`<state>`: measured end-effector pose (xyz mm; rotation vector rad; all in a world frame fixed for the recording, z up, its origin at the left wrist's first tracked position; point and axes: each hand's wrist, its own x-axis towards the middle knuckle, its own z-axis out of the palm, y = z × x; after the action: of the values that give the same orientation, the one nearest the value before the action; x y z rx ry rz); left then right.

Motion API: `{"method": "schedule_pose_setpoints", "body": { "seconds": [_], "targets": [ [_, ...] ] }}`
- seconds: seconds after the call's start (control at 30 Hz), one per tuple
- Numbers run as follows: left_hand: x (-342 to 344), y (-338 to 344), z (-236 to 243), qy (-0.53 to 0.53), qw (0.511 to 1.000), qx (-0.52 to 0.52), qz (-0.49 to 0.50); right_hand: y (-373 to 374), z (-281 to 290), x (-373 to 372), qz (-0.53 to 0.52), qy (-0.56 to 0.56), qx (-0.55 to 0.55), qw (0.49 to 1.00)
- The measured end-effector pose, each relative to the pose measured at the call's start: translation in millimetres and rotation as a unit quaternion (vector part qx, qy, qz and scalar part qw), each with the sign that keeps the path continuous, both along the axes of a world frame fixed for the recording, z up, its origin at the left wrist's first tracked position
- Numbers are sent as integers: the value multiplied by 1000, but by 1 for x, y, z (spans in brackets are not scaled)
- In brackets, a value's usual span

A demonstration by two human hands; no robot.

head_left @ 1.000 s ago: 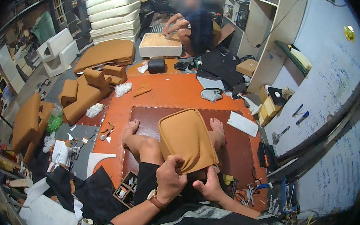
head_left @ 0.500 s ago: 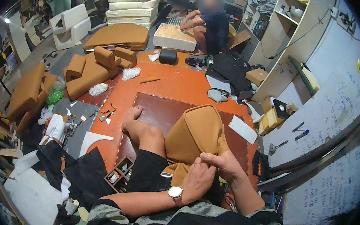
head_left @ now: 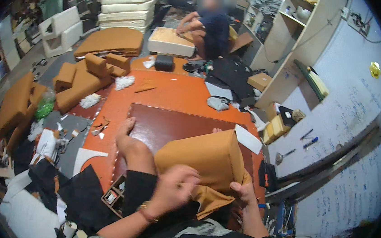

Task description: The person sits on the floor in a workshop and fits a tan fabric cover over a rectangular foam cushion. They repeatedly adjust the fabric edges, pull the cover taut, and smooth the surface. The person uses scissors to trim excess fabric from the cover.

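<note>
Across my lap lies a tan upholstered cushion (head_left: 196,157), block-shaped with a seam along its edge. Its cover hangs in a loose flap (head_left: 213,201) at the near end. My right hand (head_left: 244,191) grips the fabric at the cushion's near right corner, thumb on top. In front of the cushion's left side, my left hand (head_left: 176,188) is blurred by motion. Its fingers are smeared, and whether they touch the fabric is unclear. A watch strap (head_left: 147,211) circles the left wrist.
Beside my left leg stands a small compartmented box (head_left: 114,196). A white curved piece (head_left: 87,159) lies on the orange mat (head_left: 174,86). Tan sofa parts (head_left: 83,83) rest at far left. Another person (head_left: 212,31) crouches by a foam block (head_left: 172,41). Shelves (head_left: 279,47) stand at right.
The cushion has turned from standing upright to lying across my lap. My left hand has left the seam and moved left, away from my right hand. The whole view has shifted slightly.
</note>
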<state>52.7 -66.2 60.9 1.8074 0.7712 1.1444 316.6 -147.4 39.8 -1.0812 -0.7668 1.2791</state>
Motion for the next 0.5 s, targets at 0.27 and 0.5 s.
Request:
{"method": "schedule_pose_setpoints", "body": {
  "seconds": [0.27, 0.5],
  "targets": [
    [-26, 52, -65, -2, 958, -256, 132, -54, -109, 52, 9, -12, -55, 998],
    [-16, 50, -80, 146, 955, -1, 259, -43, -93, 43, 49, -78, -23, 995]
  ]
}}
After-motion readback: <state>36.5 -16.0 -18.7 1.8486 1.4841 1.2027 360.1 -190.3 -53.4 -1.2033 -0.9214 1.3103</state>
